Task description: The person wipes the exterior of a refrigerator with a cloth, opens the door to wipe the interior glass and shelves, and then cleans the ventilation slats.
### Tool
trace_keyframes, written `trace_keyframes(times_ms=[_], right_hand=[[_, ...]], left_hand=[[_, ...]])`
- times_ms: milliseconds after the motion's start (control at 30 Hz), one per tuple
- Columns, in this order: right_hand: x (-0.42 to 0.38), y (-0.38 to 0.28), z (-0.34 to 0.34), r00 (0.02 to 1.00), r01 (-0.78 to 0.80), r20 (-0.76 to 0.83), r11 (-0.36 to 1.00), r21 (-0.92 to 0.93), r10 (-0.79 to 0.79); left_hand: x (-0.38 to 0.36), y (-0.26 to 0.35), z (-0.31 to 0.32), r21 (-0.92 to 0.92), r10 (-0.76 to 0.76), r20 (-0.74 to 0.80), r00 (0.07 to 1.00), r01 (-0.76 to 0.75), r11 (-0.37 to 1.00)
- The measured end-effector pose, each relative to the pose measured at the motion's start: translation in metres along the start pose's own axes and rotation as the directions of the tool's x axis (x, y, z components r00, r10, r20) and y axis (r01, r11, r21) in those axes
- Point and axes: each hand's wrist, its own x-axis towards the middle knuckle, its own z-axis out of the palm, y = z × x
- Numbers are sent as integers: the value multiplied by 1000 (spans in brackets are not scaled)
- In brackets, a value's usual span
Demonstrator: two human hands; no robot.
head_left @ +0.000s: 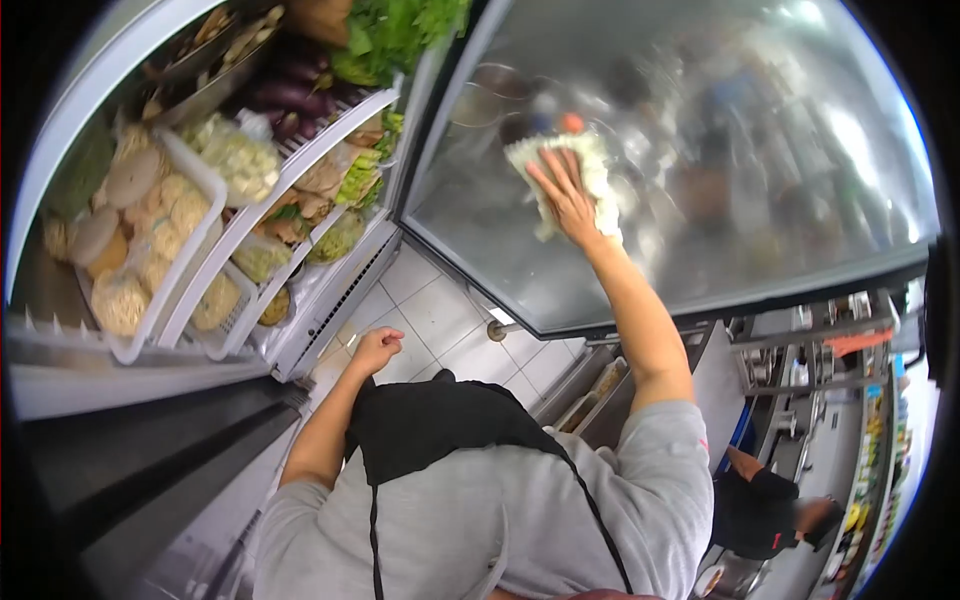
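My right hand lies over a pale, crumpled cloth, holding it flat against the glass door of a fridge. Its fingers are stretched out over the cloth, with the arm reaching up and forward. The glass looks hazy and streaked with reflections. My left hand hangs low beside the black apron, near the fridge's bottom edge, its fingers curled into a loose fist. Nothing shows in it. The door stands wide open, away from the fridge shelves.
Left, the open fridge holds a white basket of bagged food, eggplants and leafy greens on racks. White floor tiles show between fridge and door. Right, a person in black stands near a steel counter and shelves of bottles.
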Motion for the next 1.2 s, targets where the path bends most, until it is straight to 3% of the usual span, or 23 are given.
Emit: trace_keyframes(times_ms=[67, 167, 200, 233, 300, 333, 367, 467, 500, 567, 600, 633, 667, 700, 733, 767, 800, 867, 933, 1000, 1067, 1100, 1200], right_hand=[[11, 23, -11, 991, -27, -104, 891, 454, 83], [65, 96, -107, 985, -159, -36, 971, 181, 168], [87, 138, -133, 965, -92, -240, 994, 50, 102], [101, 175, -153, 929, -250, -295, 966, -63, 222], [130, 250, -193, 805, -559, -388, 793, -243, 449], [146, 273, -212, 648, -613, -590, 789, -30, 481], [161, 266, -220, 615, -724, -670, 633, -273, 415], [193, 194, -147, 598, -796, -737, 342, -499, 316], [192, 153, -119, 754, -651, -494, 397, -647, 433], [164, 56, -35, 902, -346, -374, 877, -332, 215], [148, 6, 7, 953, -209, -249, 971, -119, 175], [127, -44, 45, 984, 55, 179, 938, -343, 7], [85, -74, 104, 921, 316, 297, 928, -196, -251], [66, -94, 83, 870, 149, 453, 980, 133, -193], [36, -106, 125, 918, 66, 371, 976, 206, -140], [50, -96, 97, 967, -99, 256, 900, 425, -14], [56, -88, 78, 966, -64, 253, 888, 456, -60], [54, -79, 56, 957, -5, 252, 855, 519, -147], [53, -75, 59, 924, -187, 365, 695, 694, -116], [66, -70, 38, 794, -442, 595, 555, 705, -124], [74, -69, 21, 805, -511, 591, 454, 729, -43], [70, -70, 13, 803, -546, 596, 400, 736, -2], [29, -85, -10, 920, -345, 266, 268, 900, 289]], left_hand=[[-12, -34, -3, -25, -24, -91, 996, 22, 999], [-41, -74, -16, -3, -123, -146, 982, 124, 992], [-54, -91, -19, 9, -194, -156, 969, 198, 980], [-68, -108, -22, 24, -264, -164, 950, 272, 962], [-95, -145, -27, 86, -372, -195, 907, 394, 915], [-103, -155, -28, 114, -415, -215, 884, 445, 888], [-111, -161, -29, 138, -444, -240, 863, 483, 865], [-130, -169, -32, 176, -523, -298, 798, 585, 792], [-132, -170, -31, 168, -545, -305, 781, 608, 776], [-132, -174, -28, 160, -557, -311, 770, 620, 768], [-125, -171, -27, 130, -537, -301, 788, 592, 796], [-119, -166, -25, 104, -515, -292, 806, 562, 821], [-111, -160, -25, 83, -487, -285, 826, 527, 846], [-94, -156, -24, 106, -408, -225, 885, 438, 893], [-78, -114, -23, 163, -314, -226, 922, 353, 921], [-53, -93, -19, 217, -204, -161, 966, 236, 947], [-29, -52, -12, 180, -40, -112, 993, 60, 982], [30, 45, 7, 80, 216, -86, 973, -209, 975], [93, 126, 36, -155, 430, -142, 892, -449, 880], [151, 191, 70, -164, 451, -410, 793, -550, 819], [204, 235, 101, -269, 258, -592, 763, -489, 830], [246, 230, 124, -301, 294, -606, 740, -555, 776], [338, 205, 176, -329, 249, -732, 634, -649, 686]])
